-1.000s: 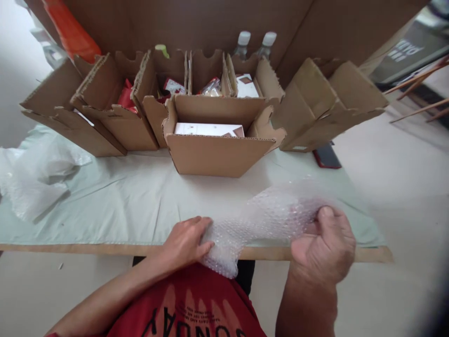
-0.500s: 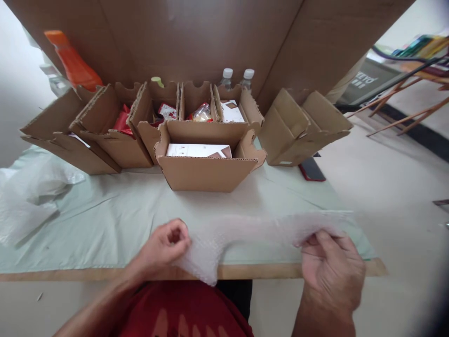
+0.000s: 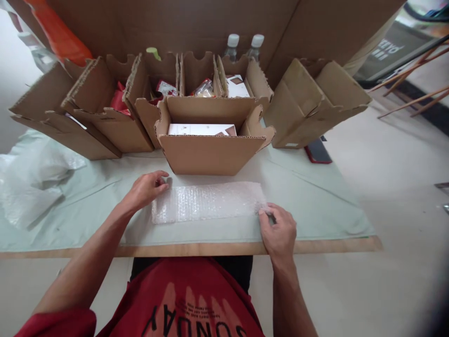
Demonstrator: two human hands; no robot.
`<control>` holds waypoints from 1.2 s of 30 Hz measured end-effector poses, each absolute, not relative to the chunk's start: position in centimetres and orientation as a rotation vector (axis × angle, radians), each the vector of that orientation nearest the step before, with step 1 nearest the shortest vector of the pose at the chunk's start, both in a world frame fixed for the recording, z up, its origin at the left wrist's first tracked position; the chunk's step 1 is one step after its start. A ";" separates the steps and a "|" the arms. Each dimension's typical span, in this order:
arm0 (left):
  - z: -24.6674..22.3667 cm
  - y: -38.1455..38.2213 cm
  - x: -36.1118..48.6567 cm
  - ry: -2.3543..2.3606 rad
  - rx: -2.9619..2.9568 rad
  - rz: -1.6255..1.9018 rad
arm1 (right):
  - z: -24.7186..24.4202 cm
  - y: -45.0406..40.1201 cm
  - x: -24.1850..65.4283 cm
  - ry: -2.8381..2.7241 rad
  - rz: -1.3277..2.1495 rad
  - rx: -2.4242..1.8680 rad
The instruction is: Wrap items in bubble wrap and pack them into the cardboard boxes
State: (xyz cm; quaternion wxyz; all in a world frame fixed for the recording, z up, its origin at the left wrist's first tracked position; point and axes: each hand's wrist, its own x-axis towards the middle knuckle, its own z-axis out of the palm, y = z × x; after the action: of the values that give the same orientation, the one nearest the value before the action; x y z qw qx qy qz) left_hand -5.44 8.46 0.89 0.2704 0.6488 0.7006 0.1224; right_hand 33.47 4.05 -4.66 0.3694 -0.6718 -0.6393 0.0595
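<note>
A strip of bubble wrap point(image 3: 210, 201) lies flat on the green cloth in front of me, long side running left to right. My right hand point(image 3: 278, 227) pinches its right edge between thumb and fingers. At the strip's upper left corner is my left hand point(image 3: 147, 188), thumb and forefinger apart and nothing visibly held between them. Just behind the strip stands a cardboard bin point(image 3: 213, 154) with a white box point(image 3: 201, 129) in it.
Several cardboard bins point(image 3: 136, 128) line the back, some holding packets. Two clear bottles point(image 3: 232, 47) and an orange bottle point(image 3: 58, 32) stand behind them. Crumpled bubble wrap point(image 3: 31, 182) lies at left. A dark phone-like object point(image 3: 318, 150) lies by the right-hand bin point(image 3: 298, 112).
The bubble wrap was held up in the air between both hands; now it lies flat on the cloth. My left hand has moved up and left and opened; my right has moved left.
</note>
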 end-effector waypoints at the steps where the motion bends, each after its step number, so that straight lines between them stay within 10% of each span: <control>1: 0.6 8.3 -5.8 1.914 1.754 0.342 | -4.9 3.8 33.9 -1.659 0.103 -1.752; 10: 1.6 2.2 -1.1 1.951 2.226 0.830 | -1.4 3.1 30.7 -1.791 0.090 -1.512; 19: -3.1 1.1 2.4 1.652 2.435 0.152 | -3.6 6.1 21.4 -2.525 0.377 -1.326; 29: -3.5 -1.2 -1.8 1.861 2.339 0.247 | -5.2 4.6 34.7 -2.068 -0.015 -1.855; 36: -1.5 0.3 3.7 1.705 2.491 0.405 | -2.9 4.0 25.2 -2.317 0.197 -1.472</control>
State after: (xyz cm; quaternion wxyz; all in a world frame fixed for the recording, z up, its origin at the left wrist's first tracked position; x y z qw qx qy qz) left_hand 3.66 0.27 -1.52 0.0482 0.8170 0.5591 0.1329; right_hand 25.18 3.95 -2.86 0.1937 -0.5248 -0.8259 0.0702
